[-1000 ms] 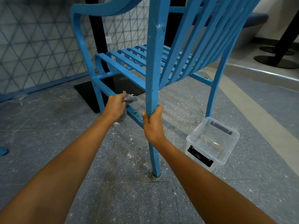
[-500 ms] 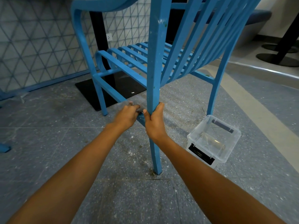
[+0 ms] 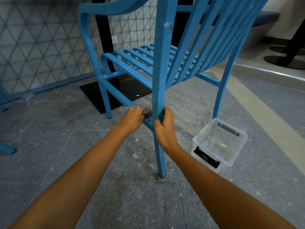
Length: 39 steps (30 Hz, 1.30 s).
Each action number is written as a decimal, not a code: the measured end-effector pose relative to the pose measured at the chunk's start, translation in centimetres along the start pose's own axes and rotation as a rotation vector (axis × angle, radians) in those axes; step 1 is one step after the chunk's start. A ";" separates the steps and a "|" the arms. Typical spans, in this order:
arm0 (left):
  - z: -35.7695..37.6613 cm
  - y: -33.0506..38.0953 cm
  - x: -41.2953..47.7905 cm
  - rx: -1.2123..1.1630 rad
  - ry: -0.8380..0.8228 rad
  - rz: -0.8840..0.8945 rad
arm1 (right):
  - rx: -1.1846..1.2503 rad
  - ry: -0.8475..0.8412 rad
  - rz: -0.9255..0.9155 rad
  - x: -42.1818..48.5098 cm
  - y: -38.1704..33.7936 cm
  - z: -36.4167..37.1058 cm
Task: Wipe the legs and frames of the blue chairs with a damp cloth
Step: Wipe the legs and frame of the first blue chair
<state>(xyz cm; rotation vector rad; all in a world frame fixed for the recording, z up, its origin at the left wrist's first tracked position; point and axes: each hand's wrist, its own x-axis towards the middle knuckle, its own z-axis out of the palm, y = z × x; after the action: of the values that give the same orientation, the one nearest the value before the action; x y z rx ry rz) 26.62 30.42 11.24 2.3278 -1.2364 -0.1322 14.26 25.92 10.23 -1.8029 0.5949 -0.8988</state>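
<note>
Left hand [image 3: 134, 116] with cloth [image 3: 147, 112] slid along side rail [image 3: 118, 95] — now beside rear leg [image 3: 159, 96]

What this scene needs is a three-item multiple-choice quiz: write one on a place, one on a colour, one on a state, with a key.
1. Where is the clear plastic tub?
A. On the chair seat
B. On the floor, right of the near chair leg
C. In the left hand

2. What colour is the chair?
A. Blue
B. Red
C. White

3. What is the right hand doing?
A. Hanging free
B. Lifting the tub
C. Gripping the near leg

Key: B, it stands on the floor; A, every slat is blue; C, fingers wrap the leg while the left hand presses the cloth on the rail.
</note>
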 end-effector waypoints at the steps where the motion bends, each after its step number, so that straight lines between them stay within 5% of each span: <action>1: 0.0 0.0 -0.1 -0.001 0.002 0.007 | -0.014 -0.011 -0.002 0.0 0.1 -0.2; 39: -0.7 1.2 -4.6 0.040 -0.053 0.152 | -0.168 -0.072 -0.008 -0.8 0.0 -1.1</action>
<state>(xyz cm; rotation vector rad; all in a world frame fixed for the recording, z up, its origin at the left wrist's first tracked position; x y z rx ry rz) 23.25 33.86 11.74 2.2672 -1.4490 -0.1185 12.90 25.86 10.27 -1.9813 0.6333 -0.8058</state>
